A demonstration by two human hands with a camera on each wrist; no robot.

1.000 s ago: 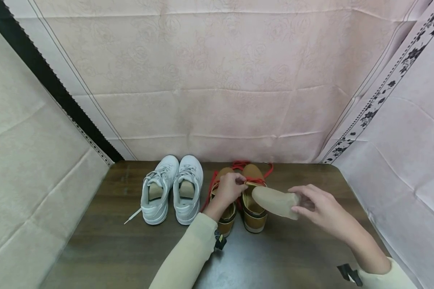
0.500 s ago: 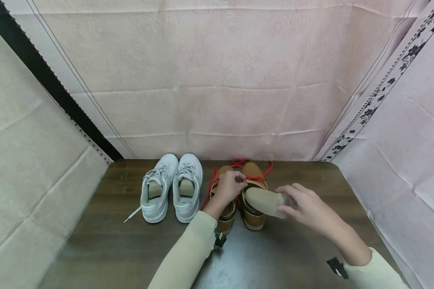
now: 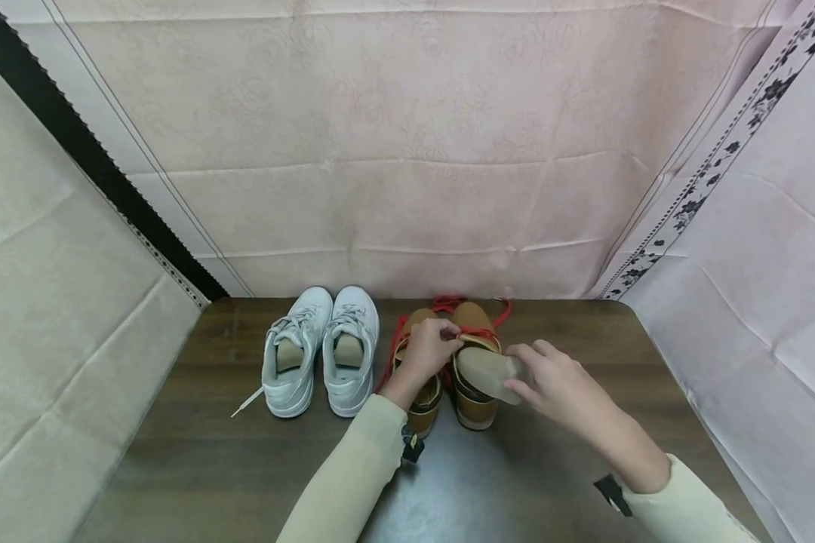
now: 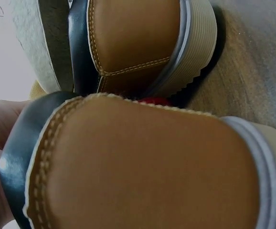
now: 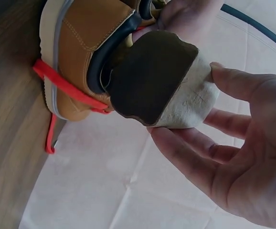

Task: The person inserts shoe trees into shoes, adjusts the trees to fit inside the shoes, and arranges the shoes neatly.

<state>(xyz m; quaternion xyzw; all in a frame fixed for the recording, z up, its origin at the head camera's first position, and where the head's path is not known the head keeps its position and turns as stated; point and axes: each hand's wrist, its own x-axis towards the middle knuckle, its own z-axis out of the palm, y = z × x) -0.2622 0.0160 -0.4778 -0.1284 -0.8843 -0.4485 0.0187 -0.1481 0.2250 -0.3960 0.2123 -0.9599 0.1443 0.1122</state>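
Note:
A pair of brown shoes with red laces stands on the wooden table, the left shoe (image 3: 424, 415) partly behind my left forearm. At the right shoe (image 3: 477, 416), my left hand (image 3: 428, 353) pinches the tongue below the laces. My right hand (image 3: 553, 381) holds a beige moulded shoe insert (image 3: 485, 371) by its rear end, thumb on one side and fingers on the other. The insert's rounded front overlaps the right shoe's opening. In the right wrist view, the hollow dark underside of the shoe insert (image 5: 150, 78) faces the camera, close to the dark collar.
White sneakers (image 3: 352, 332) stand to the left, each with a beige insert (image 3: 348, 352) inside. One white lace (image 3: 247, 401) trails onto the table (image 3: 244, 467). Red laces (image 3: 504, 311) spread behind the brown shoes. Cloth walls (image 3: 394, 151) rise at the back and sides.
My right hand has moved left with the shoe insert, bringing its front over the right brown shoe's opening. The left hand stays at the tongue.

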